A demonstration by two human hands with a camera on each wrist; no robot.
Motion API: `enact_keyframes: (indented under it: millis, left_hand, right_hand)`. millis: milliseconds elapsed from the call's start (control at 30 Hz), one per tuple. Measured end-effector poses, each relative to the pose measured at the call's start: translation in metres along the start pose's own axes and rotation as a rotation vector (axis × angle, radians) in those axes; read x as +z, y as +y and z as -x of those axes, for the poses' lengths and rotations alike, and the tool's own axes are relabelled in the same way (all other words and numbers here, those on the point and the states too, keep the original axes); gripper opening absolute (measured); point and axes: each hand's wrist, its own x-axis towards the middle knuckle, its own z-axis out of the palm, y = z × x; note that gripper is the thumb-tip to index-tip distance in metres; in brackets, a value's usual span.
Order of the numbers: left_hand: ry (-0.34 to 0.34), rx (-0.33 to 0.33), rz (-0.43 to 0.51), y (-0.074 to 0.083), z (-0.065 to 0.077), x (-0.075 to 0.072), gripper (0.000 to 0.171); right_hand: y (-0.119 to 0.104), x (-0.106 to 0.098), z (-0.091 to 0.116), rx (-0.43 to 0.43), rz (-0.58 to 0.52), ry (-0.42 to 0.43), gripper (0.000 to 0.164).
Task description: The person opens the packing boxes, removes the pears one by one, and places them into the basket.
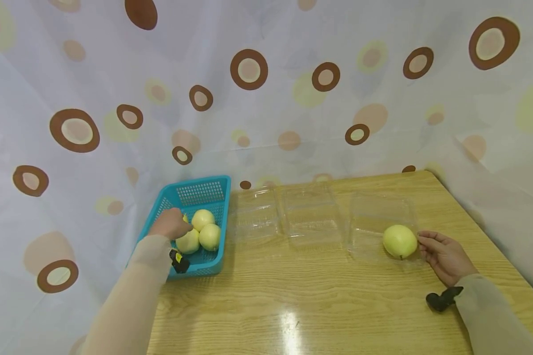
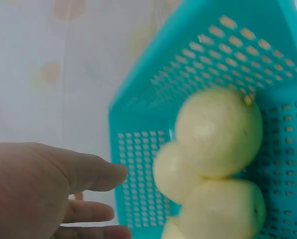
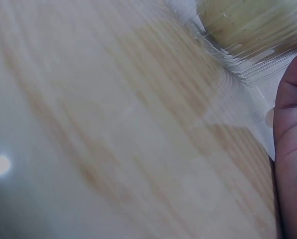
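Observation:
My left hand is over the left part of the blue plastic basket. In the left wrist view its thumb and fingers reach forward with nothing between them, apart from the pale yellow pears in the basket. On the right, one pear sits in the near part of a clear plastic container. My right hand pinches that container's right edge between thumb and fingertips, beside the pear. The right wrist view shows only part of this hand, close to the ribbed clear wall.
Two more clear plastic containers stand in a row between the basket and the right container. All are on a wooden table, with a patterned cloth hanging behind and at the sides.

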Motion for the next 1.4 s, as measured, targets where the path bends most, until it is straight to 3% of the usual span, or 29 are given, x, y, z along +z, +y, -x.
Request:
enact_keyframes:
  millis: [200,400,667,800,1033,1200,1400]
  left_hand:
    - [0.090,0.085,0.011,0.040,0.002,-0.006,0.054]
    - [0.145,0.147,0.051,0.082,0.006,-0.004,0.049]
    - [0.179,0.227,0.098,0.126,0.009,0.007,0.048]
    - [0.196,0.269,0.125,0.148,0.014,0.013,0.046]
    - [0.232,0.379,0.090,0.184,0.023,0.026,0.040]
    - [0.189,0.409,0.109,0.205,0.026,0.036,0.041]
    - [0.114,0.425,0.209,0.233,0.029,0.051,0.044]
  right_hand:
    - [0.001,-0.002,-0.001,0.008,0.001,0.003,0.019]
    - [0.003,-0.004,-0.002,0.015,-0.022,0.002,0.020]
    - [0.001,-0.006,-0.004,0.023,-0.002,0.010,0.019]
    - [-0.003,-0.006,-0.005,0.045,0.019,0.045,0.016]
    - [-0.015,-0.005,-0.003,0.086,0.075,0.126,0.016]
    - [-0.023,-0.008,-0.001,0.107,0.136,0.150,0.017]
    - [-0.028,-0.013,-0.001,0.124,0.192,0.191,0.018]
